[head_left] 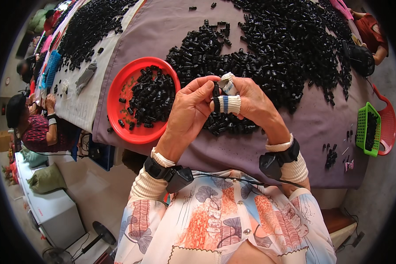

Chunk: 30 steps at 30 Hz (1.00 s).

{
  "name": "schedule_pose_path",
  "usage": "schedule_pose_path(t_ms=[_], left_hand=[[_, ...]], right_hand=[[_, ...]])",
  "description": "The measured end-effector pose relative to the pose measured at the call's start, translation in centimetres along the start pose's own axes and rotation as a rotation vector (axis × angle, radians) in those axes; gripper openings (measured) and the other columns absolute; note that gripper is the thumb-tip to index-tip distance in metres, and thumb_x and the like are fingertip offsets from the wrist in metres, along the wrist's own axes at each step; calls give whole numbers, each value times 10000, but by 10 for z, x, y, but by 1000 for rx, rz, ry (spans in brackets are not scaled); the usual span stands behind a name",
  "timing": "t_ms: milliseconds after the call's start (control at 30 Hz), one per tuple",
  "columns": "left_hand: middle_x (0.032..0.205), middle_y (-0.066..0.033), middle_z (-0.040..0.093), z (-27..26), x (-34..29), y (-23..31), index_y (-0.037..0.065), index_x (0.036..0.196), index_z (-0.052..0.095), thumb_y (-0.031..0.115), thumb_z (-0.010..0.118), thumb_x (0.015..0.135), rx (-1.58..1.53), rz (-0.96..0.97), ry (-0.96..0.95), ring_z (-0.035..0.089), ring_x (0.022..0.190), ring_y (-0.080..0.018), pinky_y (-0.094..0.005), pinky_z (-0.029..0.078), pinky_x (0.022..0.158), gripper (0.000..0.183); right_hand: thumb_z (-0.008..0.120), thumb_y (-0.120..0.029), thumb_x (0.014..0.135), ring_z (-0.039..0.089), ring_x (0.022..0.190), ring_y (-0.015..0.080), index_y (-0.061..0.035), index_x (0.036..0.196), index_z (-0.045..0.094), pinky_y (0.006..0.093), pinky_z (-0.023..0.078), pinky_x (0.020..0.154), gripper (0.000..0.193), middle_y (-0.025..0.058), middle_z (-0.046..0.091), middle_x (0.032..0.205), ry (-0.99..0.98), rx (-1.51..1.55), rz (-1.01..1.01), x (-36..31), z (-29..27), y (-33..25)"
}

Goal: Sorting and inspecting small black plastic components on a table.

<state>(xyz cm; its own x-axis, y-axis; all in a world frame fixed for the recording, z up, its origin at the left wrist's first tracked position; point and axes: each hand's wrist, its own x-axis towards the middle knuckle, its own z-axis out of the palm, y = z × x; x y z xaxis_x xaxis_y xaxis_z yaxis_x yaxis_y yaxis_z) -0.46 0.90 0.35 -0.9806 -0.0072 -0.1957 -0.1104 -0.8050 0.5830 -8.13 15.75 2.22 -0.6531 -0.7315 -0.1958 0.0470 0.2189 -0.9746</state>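
In front of my chest, above the table's near side, my two hands meet. Thumb and fingers of my left hand (190, 108) pinch a small black plastic piece (216, 91). My right hand (253, 99) is curled in against the same piece, its fingertips partly hiding it. White cloth finger sleeves (228, 104), one striped blue, cover some right fingers. Beyond the hands spreads a large heap of similar short black tubular pieces (273, 57). To the left of my left hand stands a round red basin (114, 112) partly filled with such pieces.
A purple-grey cloth (251, 154) covers the table. At the right edge are a green basket (361, 136) with black pieces, a red basket (386, 127) and a few loose pieces (331, 156). Other people sit at the left (42, 127) and far right (372, 37).
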Motion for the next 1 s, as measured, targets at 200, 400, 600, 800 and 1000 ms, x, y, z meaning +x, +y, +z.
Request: schedule_pose_path(t_ms=[200,400,600,800,1000], left_hand=[[966,-101,623,2,-1,2,-40,1100,539,102,477,922,19,3,-11,621,855,-142,-276,529,744,236],[978,-108,621,2,0,1,-44,1087,549,87,494,913,46,15,2,620,854,-142,-278,526,753,225],[938,-75,612,7,0,0,-28,1026,587,90,540,893,113,18,63,590,828,-118,-251,503,729,184],[948,-83,618,6,-2,2,-28,1064,563,120,513,910,109,18,65,604,834,-126,-264,506,747,220],[875,-60,611,-2,1,0,-10,1058,568,151,497,923,-31,3,40,592,790,-112,-257,498,730,221]], right_hand=[[717,-364,675,451,491,100,-22,750,546,258,352,433,390,10,471,569,-28,-68,-16,1,-1,-1],[697,-332,689,448,578,143,7,758,549,299,377,532,376,49,486,624,-40,-143,-75,1,-2,-4],[692,-315,700,473,577,151,12,748,564,307,395,541,354,64,509,629,-53,-131,-71,1,-2,1],[700,-307,701,499,534,144,17,722,568,302,397,496,350,56,513,580,-34,-149,-98,1,2,-5],[718,-292,692,458,439,68,-42,729,538,225,351,387,310,-6,492,556,0,56,-28,4,2,2]])
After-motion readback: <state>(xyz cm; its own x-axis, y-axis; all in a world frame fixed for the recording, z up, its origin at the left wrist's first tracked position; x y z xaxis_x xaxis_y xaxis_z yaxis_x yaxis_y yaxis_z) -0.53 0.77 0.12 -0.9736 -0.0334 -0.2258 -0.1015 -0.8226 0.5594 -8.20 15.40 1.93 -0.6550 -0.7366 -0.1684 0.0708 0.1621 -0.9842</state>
